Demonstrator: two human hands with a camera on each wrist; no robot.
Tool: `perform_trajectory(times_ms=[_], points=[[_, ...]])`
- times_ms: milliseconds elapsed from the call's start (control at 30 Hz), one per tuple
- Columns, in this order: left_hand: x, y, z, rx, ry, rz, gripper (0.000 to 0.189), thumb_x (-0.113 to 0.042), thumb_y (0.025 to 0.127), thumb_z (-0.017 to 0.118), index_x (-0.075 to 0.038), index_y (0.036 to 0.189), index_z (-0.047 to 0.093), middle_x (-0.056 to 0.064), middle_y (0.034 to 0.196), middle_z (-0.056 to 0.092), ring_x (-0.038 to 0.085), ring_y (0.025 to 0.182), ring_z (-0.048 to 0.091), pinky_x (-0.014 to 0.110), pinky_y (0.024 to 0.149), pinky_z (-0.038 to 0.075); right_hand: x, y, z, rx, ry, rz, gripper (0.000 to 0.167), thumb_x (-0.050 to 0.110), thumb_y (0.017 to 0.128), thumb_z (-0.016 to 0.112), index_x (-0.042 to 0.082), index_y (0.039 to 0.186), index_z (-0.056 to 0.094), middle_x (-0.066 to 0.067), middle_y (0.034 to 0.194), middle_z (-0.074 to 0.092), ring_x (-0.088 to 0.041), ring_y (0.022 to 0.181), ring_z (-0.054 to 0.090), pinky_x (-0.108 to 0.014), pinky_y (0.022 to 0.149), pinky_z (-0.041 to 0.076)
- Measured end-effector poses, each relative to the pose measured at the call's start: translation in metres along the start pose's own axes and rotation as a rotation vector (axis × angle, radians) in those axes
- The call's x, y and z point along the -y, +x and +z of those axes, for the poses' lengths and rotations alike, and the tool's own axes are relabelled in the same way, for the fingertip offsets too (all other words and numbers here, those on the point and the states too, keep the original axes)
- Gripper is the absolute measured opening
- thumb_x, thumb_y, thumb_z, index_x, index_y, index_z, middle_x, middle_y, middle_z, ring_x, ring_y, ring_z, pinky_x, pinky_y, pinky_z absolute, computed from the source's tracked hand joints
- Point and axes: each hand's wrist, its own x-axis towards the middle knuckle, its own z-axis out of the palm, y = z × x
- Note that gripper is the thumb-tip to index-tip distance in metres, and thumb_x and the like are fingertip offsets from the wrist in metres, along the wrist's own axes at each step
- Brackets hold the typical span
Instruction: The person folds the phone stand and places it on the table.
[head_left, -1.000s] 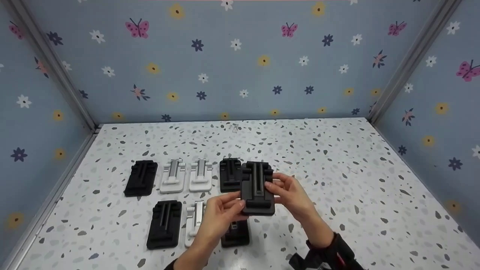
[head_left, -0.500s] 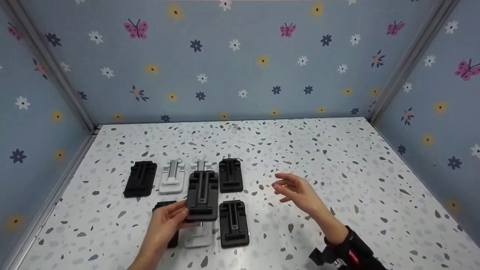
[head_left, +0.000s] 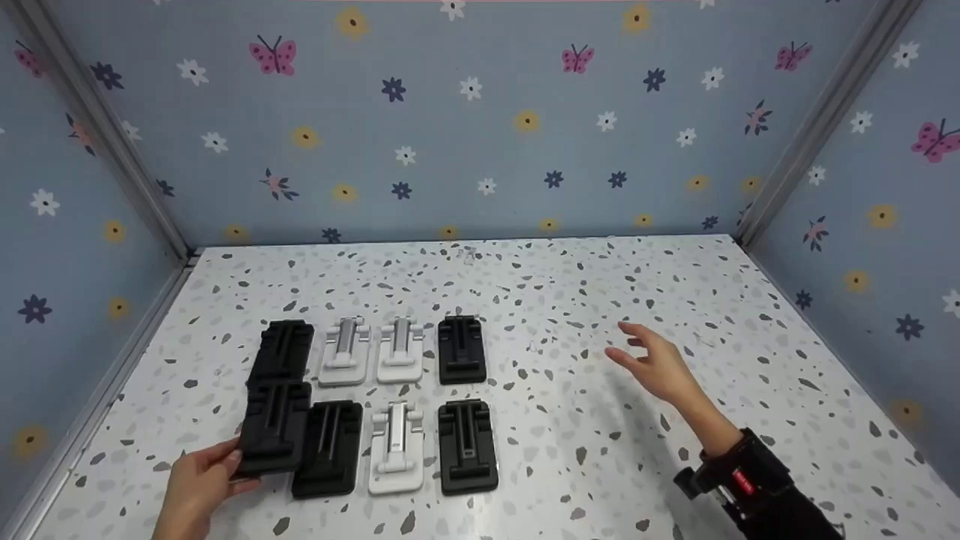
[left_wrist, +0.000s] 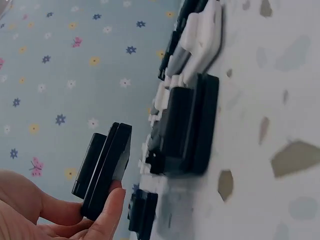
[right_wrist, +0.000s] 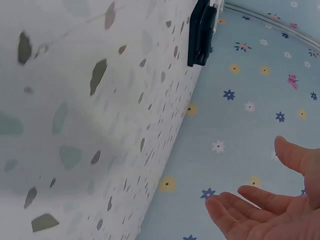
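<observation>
My left hand (head_left: 201,476) pinches a folded black phone stand (head_left: 274,427) by its lower left edge. In the left wrist view that stand (left_wrist: 105,167) is raised off the table, thumb on one face and fingers on the other. It overlaps the left side of a black stand (head_left: 328,448) in the near row. Beside that lie a white stand (head_left: 397,450) and another black one (head_left: 468,448). The far row holds a black stand (head_left: 282,350), two white stands (head_left: 345,352) and a black stand (head_left: 462,350). My right hand (head_left: 660,365) hovers at the right, fingers apart, holding nothing.
The speckled white table (head_left: 585,300) is bounded by a blue flowered back wall (head_left: 480,120) and side walls, the left one (head_left: 67,225) and the right one (head_left: 885,225). A black strap with a camera (head_left: 739,480) sits on the right wrist.
The held black stand went from both hands at the middle to the left hand alone, travelling left past the near row. The right hand released it and drew away to the right.
</observation>
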Motion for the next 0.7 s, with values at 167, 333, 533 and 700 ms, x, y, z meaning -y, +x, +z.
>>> perform_trajectory(times_ms=[167,333,533,700], points=[[-0.014,-0.028,-0.004,-0.036,0.091,-0.062,0.044,0.003,0.093,0.029,0.015,0.132,0.014,0.040,0.130,0.016,0.013,0.062,0.062,0.029,0.063,0.054,-0.010,0.003,-0.010,-0.006,-0.070,0.041,0.060,0.030,0.087,0.057,-0.007,0.130,0.036,-0.027,0.131,0.036,-0.041,0.115,0.038,-0.051,0.090,0.041],[-0.009,-0.028,-0.007,-0.051,0.176,-0.049,0.042,0.003,0.091,0.030,0.017,0.130,0.020,0.041,0.126,0.023,0.016,0.060,0.062,0.029,0.060,0.054,-0.018,0.007,-0.019,-0.019,-0.154,0.065,0.065,0.032,0.087,0.056,-0.010,0.131,0.032,-0.030,0.132,0.033,-0.042,0.120,0.032,-0.053,0.097,0.032],[-0.004,-0.023,-0.006,-0.133,0.340,-0.012,0.038,0.002,0.089,0.038,0.019,0.123,0.033,0.037,0.104,0.049,0.016,0.056,0.062,0.029,0.055,0.053,-0.027,0.009,-0.029,-0.038,-0.201,0.082,0.067,0.032,0.088,0.055,-0.013,0.130,0.029,-0.032,0.131,0.031,-0.044,0.122,0.026,-0.054,0.101,0.023],[-0.009,-0.030,0.000,-0.252,0.507,0.047,0.032,0.001,0.087,0.046,0.018,0.114,0.046,0.026,0.082,0.060,0.015,0.053,0.061,0.031,0.051,0.050,-0.028,0.007,-0.032,-0.033,-0.187,0.088,0.068,0.033,0.088,0.055,-0.011,0.131,0.029,-0.031,0.130,0.033,-0.043,0.122,0.026,-0.054,0.101,0.023]])
